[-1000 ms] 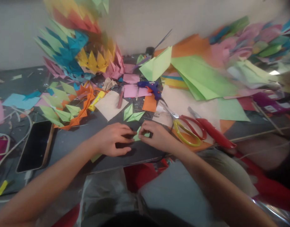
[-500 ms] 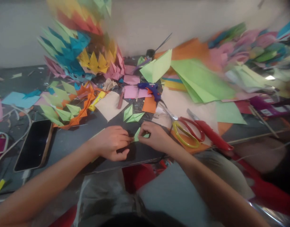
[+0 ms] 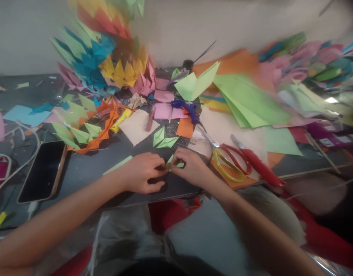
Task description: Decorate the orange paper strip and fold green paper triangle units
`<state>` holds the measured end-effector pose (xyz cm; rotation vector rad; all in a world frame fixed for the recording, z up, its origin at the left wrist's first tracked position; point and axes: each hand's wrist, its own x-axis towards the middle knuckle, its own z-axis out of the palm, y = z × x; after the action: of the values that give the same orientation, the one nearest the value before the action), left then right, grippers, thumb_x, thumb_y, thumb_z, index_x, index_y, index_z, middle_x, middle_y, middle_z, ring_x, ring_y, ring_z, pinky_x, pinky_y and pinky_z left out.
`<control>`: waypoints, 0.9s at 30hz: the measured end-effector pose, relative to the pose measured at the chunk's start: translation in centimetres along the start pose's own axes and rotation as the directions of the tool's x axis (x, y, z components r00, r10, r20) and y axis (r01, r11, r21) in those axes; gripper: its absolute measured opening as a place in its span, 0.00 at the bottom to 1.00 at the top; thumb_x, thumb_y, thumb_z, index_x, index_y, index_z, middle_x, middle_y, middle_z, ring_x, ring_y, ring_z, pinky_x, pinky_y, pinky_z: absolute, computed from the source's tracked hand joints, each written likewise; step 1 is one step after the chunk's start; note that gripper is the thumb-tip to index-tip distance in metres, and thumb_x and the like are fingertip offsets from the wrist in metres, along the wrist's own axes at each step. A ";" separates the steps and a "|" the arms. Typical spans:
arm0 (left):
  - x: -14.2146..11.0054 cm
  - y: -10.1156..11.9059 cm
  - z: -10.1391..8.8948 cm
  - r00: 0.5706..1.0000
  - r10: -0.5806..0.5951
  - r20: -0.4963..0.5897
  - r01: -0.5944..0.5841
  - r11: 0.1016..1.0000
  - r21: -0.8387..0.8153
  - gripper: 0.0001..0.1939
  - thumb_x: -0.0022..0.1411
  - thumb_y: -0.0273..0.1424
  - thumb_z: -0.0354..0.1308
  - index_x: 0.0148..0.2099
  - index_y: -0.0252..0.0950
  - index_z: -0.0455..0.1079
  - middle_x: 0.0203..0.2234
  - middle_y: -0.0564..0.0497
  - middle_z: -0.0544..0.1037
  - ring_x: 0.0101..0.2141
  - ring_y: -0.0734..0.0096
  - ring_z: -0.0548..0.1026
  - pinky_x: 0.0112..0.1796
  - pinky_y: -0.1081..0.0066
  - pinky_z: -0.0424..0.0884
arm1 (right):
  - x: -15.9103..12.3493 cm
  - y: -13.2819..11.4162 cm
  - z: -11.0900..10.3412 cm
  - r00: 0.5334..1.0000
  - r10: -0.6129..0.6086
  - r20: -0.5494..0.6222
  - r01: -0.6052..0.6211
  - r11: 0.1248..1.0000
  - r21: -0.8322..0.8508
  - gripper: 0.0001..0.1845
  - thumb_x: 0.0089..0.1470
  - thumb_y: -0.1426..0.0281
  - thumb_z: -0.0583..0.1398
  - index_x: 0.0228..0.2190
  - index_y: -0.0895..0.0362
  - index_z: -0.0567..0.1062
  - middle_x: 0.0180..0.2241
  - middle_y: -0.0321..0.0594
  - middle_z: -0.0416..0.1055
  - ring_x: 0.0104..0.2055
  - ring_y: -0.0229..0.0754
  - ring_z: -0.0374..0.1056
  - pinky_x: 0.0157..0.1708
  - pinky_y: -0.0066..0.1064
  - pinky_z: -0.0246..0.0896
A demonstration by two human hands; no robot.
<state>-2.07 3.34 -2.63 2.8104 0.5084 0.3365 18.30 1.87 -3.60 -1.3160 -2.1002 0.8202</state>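
Between my hands at the table's front edge is a small folded piece of light green paper (image 3: 180, 165), partly covered by fingers. My right hand (image 3: 190, 168) is closed in a pinch on it. My left hand (image 3: 143, 173) reaches in from the other side, fingertips at the paper's left edge, with its thumb held apart from the fingers. Just beyond lie two folded green paper pieces (image 3: 167, 142). Another green paper strip (image 3: 119, 165) shows behind my left wrist.
Scissors (image 3: 228, 165) and a red-handled cutter (image 3: 261, 165) lie right. A blue glue gun (image 3: 187, 109) rests beyond the folded pieces. Left are a phone (image 3: 42, 171), a cable (image 3: 35, 149) and a green-and-orange paper ring (image 3: 96, 142). Colourful folded paper (image 3: 98, 53) is piled behind.
My left hand has shifted slightly right toward the small green paper, and its thumb stands further from the fingers. My right hand keeps its pinch. The whole view has shifted slightly.
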 end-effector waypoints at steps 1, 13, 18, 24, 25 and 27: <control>0.0 0.1 0.1 1.000 -0.011 -0.018 0.012 1.000 0.018 0.14 0.61 0.34 0.50 0.39 0.33 0.75 0.34 0.44 0.74 0.35 0.65 0.71 0.38 0.64 0.67 | 0.0 -0.1 0.0 1.000 -0.005 -0.004 0.005 1.000 -0.010 0.09 0.42 0.81 0.60 0.18 0.58 0.67 0.22 0.32 0.63 0.28 0.35 0.61 0.30 0.26 0.54; 0.3 0.1 0.2 0.998 -0.049 -0.040 0.052 0.996 0.077 0.15 0.62 0.33 0.49 0.33 0.36 0.77 0.29 0.47 0.75 0.31 0.68 0.70 0.32 0.67 0.64 | -0.6 0.6 -1.9 0.994 0.051 0.098 -0.043 0.996 -0.083 0.14 0.46 0.72 0.64 0.37 0.57 0.69 0.38 0.41 0.64 0.38 0.41 0.63 0.40 0.33 0.60; 0.0 -0.3 0.0 1.000 0.007 -0.025 -0.007 1.000 0.025 0.14 0.62 0.33 0.49 0.36 0.36 0.76 0.32 0.47 0.76 0.35 0.66 0.71 0.35 0.67 0.65 | -0.8 0.8 -2.9 0.985 0.075 0.156 -0.055 0.990 -0.133 0.13 0.48 0.74 0.62 0.38 0.57 0.68 0.40 0.42 0.65 0.43 0.43 0.63 0.44 0.36 0.59; -0.4 -0.7 -0.4 0.995 0.021 -0.096 -0.032 0.992 -0.123 0.13 0.60 0.33 0.51 0.31 0.37 0.76 0.32 0.49 0.79 0.35 0.67 0.73 0.37 0.66 0.67 | -0.5 1.2 -3.5 0.986 0.115 0.118 -0.102 0.989 -0.109 0.12 0.44 0.74 0.64 0.34 0.57 0.71 0.35 0.39 0.67 0.34 0.39 0.65 0.33 0.31 0.63; -0.4 -0.7 -0.4 0.993 0.008 -0.116 -0.026 0.987 -0.156 0.13 0.61 0.32 0.51 0.30 0.37 0.75 0.30 0.49 0.79 0.34 0.68 0.73 0.37 0.66 0.68 | -0.5 1.4 -3.5 0.988 0.127 0.093 -0.117 0.987 -0.108 0.11 0.43 0.73 0.65 0.32 0.57 0.73 0.33 0.38 0.67 0.31 0.38 0.64 0.31 0.30 0.63; -0.4 -0.8 -0.4 0.985 -0.021 -0.174 -0.015 0.978 -0.207 0.13 0.61 0.31 0.51 0.30 0.36 0.75 0.28 0.51 0.79 0.32 0.69 0.73 0.38 0.67 0.68 | -0.4 1.6 -3.4 0.990 0.127 0.069 -0.119 0.986 -0.114 0.08 0.42 0.71 0.66 0.29 0.57 0.75 0.31 0.37 0.68 0.30 0.37 0.64 0.30 0.29 0.62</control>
<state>-2.82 3.95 -2.56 2.5906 0.4837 0.6040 21.82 2.75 -2.47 -1.5074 -2.1674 0.8271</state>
